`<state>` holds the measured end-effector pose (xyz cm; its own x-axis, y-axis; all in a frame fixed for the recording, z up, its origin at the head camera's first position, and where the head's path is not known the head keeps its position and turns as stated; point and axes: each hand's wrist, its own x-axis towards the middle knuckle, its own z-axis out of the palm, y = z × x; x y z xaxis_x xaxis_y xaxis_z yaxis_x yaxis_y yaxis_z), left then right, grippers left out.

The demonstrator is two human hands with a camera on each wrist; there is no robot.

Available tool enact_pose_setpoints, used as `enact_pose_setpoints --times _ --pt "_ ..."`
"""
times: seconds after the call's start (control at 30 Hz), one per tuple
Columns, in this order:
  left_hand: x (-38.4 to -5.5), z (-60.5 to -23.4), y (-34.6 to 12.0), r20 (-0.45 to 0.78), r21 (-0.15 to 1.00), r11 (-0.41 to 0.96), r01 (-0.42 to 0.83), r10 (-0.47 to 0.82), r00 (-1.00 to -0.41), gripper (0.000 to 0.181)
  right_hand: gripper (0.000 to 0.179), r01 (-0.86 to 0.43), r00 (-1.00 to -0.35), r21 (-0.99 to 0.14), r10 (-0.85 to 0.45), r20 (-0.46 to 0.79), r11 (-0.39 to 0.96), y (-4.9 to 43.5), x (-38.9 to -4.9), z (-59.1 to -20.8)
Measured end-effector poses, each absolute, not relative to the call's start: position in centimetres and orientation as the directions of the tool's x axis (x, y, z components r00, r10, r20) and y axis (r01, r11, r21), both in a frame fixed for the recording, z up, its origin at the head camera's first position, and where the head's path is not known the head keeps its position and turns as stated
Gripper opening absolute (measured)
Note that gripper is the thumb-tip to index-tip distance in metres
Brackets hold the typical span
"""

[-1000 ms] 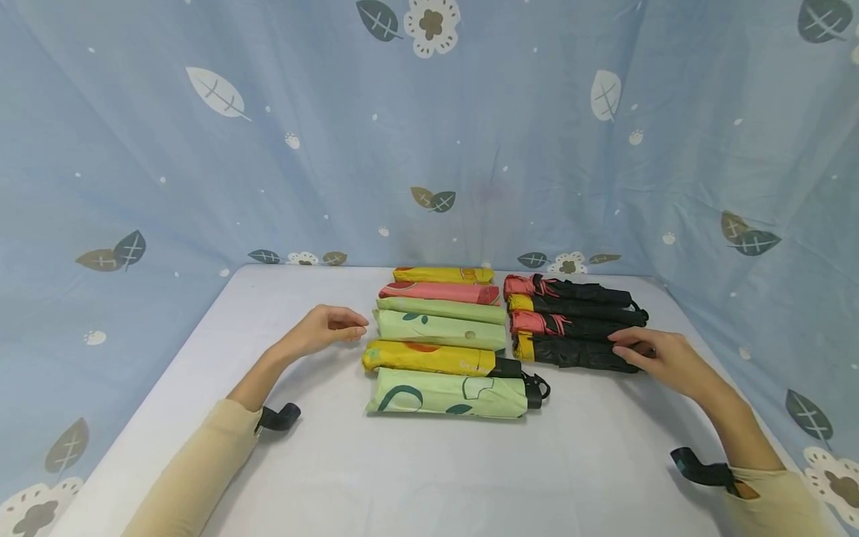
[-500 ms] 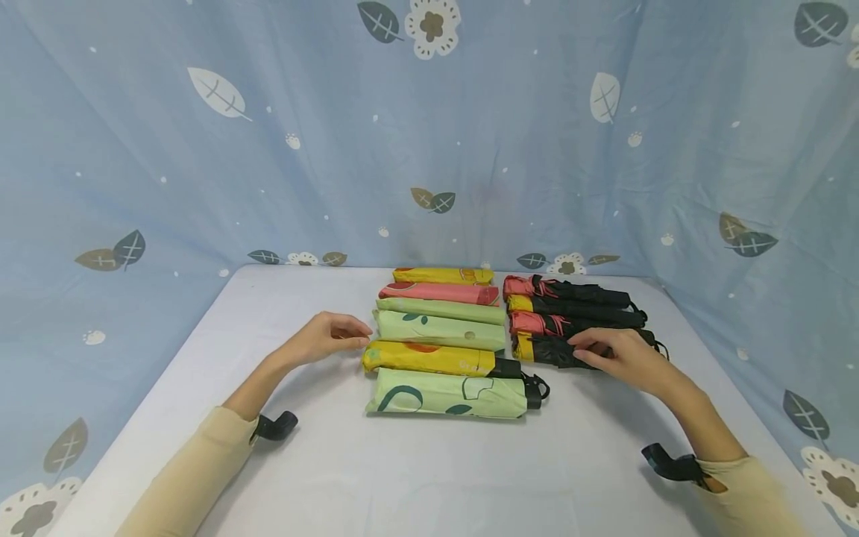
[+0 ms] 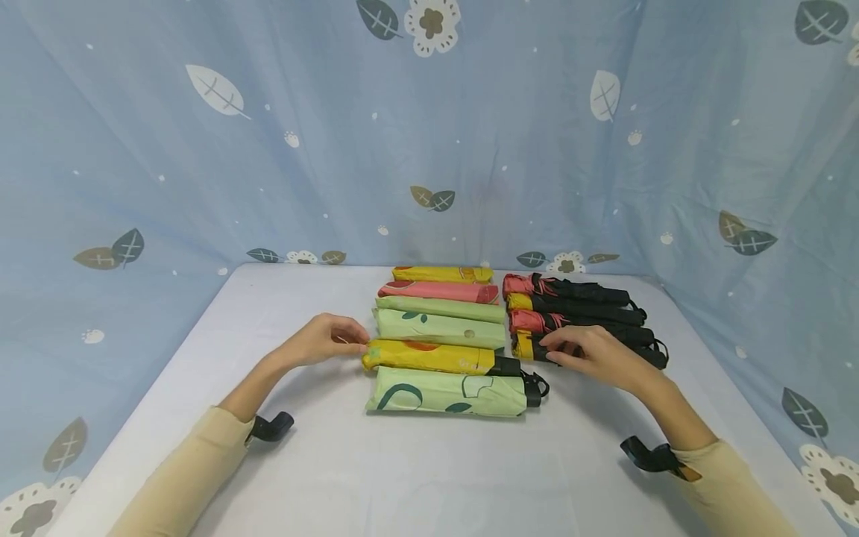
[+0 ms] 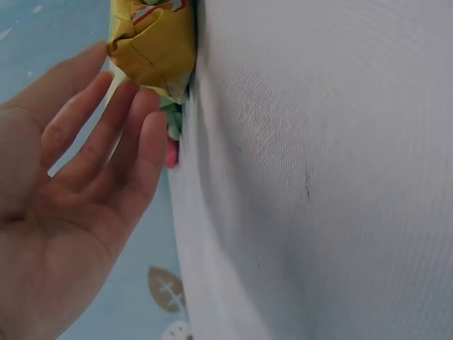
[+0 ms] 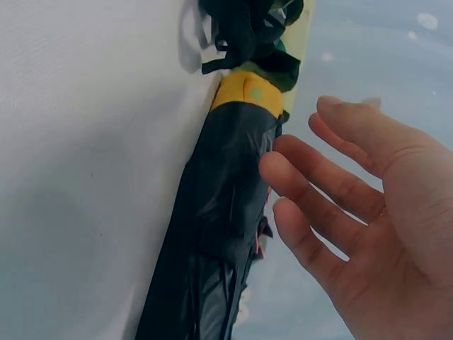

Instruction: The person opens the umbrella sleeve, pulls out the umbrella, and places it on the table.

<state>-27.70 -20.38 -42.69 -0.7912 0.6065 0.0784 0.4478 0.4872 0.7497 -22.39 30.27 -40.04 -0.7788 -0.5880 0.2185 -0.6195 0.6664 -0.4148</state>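
Observation:
At the left end of the yellow folded umbrella [image 3: 429, 357] is my left hand [image 3: 326, 341]. Its fingers are loosely bent and hold nothing; in the left wrist view the fingertips lie close to the end of the yellow umbrella [image 4: 156, 49], and contact cannot be told. Over the nearest black folded umbrella with a yellow end [image 3: 523, 346] hovers my right hand [image 3: 600, 356], partly covering it. From the right wrist, the relaxed fingers stand beside that black umbrella [image 5: 219, 191], gripping nothing.
A light green umbrella [image 3: 450, 392] lies frontmost. Behind the yellow one are more green umbrellas, a pink umbrella [image 3: 436, 291] and another yellow one. Several black umbrellas with pink or yellow ends [image 3: 577, 291] form a right-hand row. A patterned blue curtain [image 3: 322, 149] surrounds the white table [image 3: 429, 477].
My right hand has slid left along the nearest black umbrella, uncovering its right end. My left hand has dropped slightly, from beside the green umbrella to the yellow umbrella's end. The umbrellas keep their places.

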Motion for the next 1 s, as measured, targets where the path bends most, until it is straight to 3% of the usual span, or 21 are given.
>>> enact_pose_setpoints --times 0.33,0.67,1.0 --pt "-27.5 -42.6 -20.4 0.025 0.802 0.441 0.404 0.651 -0.759 0.026 0.025 -0.617 -0.765 -0.449 -0.625 0.151 0.646 28.5 -22.9 -40.5" --pt "-27.6 -43.1 -20.6 0.005 0.842 0.391 0.371 0.683 -0.731 0.036 0.028 -0.639 -0.746 -0.469 -0.639 0.188 0.609 27.4 -22.9 -40.9" --pt "-27.8 -43.2 -20.4 0.024 0.836 0.383 0.393 0.689 -0.725 0.032 0.033 -0.643 -0.735 -0.461 -0.661 0.150 0.611 26.5 -23.0 -41.3"
